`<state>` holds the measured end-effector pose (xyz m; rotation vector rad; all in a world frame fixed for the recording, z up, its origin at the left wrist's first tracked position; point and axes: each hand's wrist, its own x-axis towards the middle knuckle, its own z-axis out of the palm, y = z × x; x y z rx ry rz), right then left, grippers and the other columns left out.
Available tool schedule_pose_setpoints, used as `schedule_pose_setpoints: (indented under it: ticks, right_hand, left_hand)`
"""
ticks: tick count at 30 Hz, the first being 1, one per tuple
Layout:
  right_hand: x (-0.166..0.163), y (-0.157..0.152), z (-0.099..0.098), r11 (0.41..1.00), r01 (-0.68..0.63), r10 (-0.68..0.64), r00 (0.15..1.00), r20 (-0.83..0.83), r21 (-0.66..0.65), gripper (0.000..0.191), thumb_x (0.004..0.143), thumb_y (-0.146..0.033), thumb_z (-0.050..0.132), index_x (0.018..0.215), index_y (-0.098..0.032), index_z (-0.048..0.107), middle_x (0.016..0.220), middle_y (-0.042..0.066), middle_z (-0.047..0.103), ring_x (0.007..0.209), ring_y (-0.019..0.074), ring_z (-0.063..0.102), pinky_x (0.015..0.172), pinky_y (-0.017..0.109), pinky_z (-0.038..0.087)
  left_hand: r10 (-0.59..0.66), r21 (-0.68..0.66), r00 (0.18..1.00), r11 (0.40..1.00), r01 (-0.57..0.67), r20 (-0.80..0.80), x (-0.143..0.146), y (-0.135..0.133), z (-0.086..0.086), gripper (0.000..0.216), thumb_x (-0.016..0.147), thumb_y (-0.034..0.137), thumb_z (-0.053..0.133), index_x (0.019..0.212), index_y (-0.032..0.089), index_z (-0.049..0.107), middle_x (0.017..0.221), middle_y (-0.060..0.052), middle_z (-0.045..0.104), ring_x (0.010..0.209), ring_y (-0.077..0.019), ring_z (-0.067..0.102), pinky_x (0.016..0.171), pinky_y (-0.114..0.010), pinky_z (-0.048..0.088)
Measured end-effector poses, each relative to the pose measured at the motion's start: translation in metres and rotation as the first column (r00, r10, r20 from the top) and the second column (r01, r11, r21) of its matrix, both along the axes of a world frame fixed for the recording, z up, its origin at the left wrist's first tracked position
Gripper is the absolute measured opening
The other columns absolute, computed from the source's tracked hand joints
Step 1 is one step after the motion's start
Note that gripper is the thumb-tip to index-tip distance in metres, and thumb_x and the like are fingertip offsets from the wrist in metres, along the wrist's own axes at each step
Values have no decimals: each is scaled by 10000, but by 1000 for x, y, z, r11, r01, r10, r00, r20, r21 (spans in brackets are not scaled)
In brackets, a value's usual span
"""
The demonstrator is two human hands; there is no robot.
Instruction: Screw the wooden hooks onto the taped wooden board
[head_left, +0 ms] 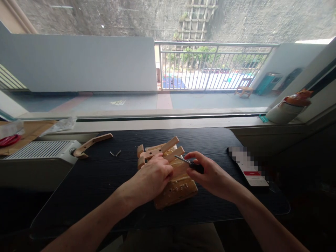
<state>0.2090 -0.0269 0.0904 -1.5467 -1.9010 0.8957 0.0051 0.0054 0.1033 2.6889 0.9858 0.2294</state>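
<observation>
My right hand (210, 171) is closed around the black handle of a screwdriver (183, 159). Its metal shaft points left, over pale wooden pieces. With curled fingers my left hand (159, 171) presses down on a wooden piece (176, 154), partly hiding it. Beside that lies a second, similar wooden piece (154, 153) with dark holes and a curved end. Both rest on a worn wooden block (175, 196) with several small holes along its near side. Whatever is under my left fingers is hidden.
On the dark table (105, 189) are a few small screws (115, 153) and another bent wooden piece (93, 143) at the left edge. A phone (252, 171) lies at the right. A radiator (44, 150) stands left, and a white pot (285, 111) sits on the windowsill.
</observation>
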Motion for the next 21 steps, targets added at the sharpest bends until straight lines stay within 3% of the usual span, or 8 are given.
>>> schedule_pose_setpoints:
  ticks: [6, 12, 21]
  right_hand:
    - [2, 1, -3, 999, -16, 18, 997, -70, 30, 235, 804, -272, 510, 1031, -218, 541, 815, -23, 600, 716, 118, 527, 647, 226, 406]
    - [-4, 7, -9, 996, -84, 79, 987, -139, -27, 232, 783, -246, 538, 999, -177, 582, 797, -14, 616, 704, 118, 526, 615, 214, 398]
    - [-6, 4, -5, 998, -60, 58, 991, -124, -9, 222, 789, -238, 531, 995, -178, 587, 771, -20, 618, 673, 111, 523, 598, 206, 387]
  left_hand:
    - [-18, 15, 1000, 1000, 18, 21, -3, 2, -3, 195, 824, 144, 505, 701, 196, 648, 762, -1, 626, 830, -152, 561, 1015, -346, 322]
    - [-29, 7, 999, 1000, 29, 44, -3, 2, -3, 199, 824, 131, 499, 696, 194, 637, 738, 16, 626, 778, -126, 573, 1057, -347, 269]
    - [15, 11, 999, 1000, -16, 46, 1, 0, 0, 174, 804, 107, 507, 750, 196, 646, 734, 19, 667, 799, -151, 597, 1052, -382, 283]
